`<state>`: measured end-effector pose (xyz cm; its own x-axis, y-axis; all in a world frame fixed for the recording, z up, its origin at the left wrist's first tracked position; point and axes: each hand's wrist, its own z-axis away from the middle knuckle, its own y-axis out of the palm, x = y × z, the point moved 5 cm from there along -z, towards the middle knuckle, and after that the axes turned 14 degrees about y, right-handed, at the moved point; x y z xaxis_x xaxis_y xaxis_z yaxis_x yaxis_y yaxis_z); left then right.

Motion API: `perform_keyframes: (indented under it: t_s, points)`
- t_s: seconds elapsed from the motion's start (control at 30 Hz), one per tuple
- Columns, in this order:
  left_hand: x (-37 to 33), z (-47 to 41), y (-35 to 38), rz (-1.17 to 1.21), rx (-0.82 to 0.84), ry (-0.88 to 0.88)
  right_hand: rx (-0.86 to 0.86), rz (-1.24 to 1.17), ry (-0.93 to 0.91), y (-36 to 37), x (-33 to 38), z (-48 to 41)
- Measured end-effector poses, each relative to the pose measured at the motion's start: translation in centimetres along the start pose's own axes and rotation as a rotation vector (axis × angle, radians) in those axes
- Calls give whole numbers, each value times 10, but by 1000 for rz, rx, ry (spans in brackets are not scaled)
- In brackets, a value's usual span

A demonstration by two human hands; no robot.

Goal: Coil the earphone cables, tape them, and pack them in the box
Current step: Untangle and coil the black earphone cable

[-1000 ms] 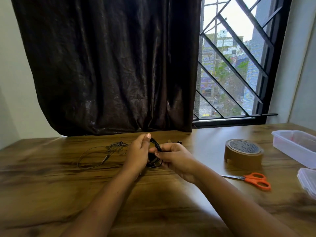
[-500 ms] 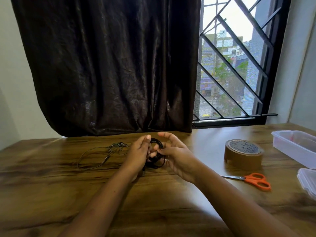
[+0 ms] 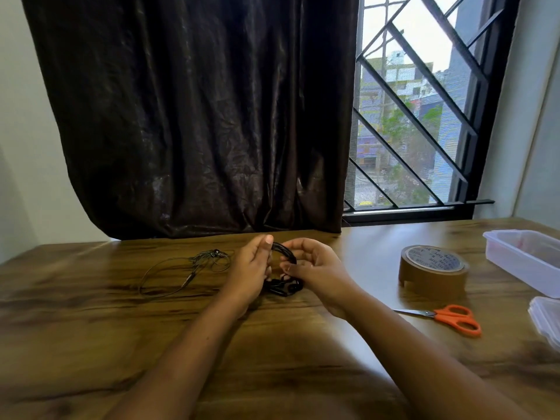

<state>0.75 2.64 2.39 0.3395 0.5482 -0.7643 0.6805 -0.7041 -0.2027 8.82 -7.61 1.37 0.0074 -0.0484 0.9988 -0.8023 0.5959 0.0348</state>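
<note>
A black earphone cable coil (image 3: 283,286) stands upright between my hands above the wooden table (image 3: 121,328). My left hand (image 3: 250,268) grips the coil's left side, thumb up along its top. My right hand (image 3: 315,268) curls round the coil's right side and pinches the cable with thumb and fingers. The earbuds hang at the coil's bottom. A second thin earphone cable (image 3: 185,269) lies loose and uncoiled on the table, left of my left hand. A roll of brown tape (image 3: 431,269) stands to the right. A clear plastic box (image 3: 527,259) sits at the far right.
Orange-handled scissors (image 3: 451,318) lie in front of the tape roll. A clear lid (image 3: 547,321) rests at the right edge, below the box. A dark curtain (image 3: 197,116) and a barred window (image 3: 418,116) stand behind the table.
My right hand has come round the coil's top and closed on its right side again. The coil has stayed between both hands.
</note>
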Motion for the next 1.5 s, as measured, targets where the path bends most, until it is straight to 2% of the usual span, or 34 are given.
perform_keyframes:
  t_s: [0.1,0.27,0.43,0.67,0.83,0.93,1.03,1.2,1.3,1.43,1.5]
  points:
    - [0,1,2,9,11,3,48,-25,13,1,0,0]
    - [-1,3,6,-2,68,13,177,-265,17,8,5,4]
    - [-6,3,8,-28,102,81,198,-292,17,10,6,7]
    - [-12,5,7,-44,139,110,147,-98,-37,12,6,6]
    - [-7,2,-1,-160,92,118,69,87,-59,10,4,4]
    - [-2,0,-4,-144,58,55,64,136,19,4,0,3]
    - [-2,2,-1,-80,40,-6,28,283,78,3,-5,3]
    - [-3,2,1,3,7,-73,-9,343,16,1,-6,0]
    - [3,4,2,97,-11,-200,-50,296,50,-6,-8,-3]
    - [11,13,4,297,-58,-480,-140,148,145,-20,-12,-5]
    - [12,17,8,322,-48,-561,-199,184,161,-26,-14,-6]
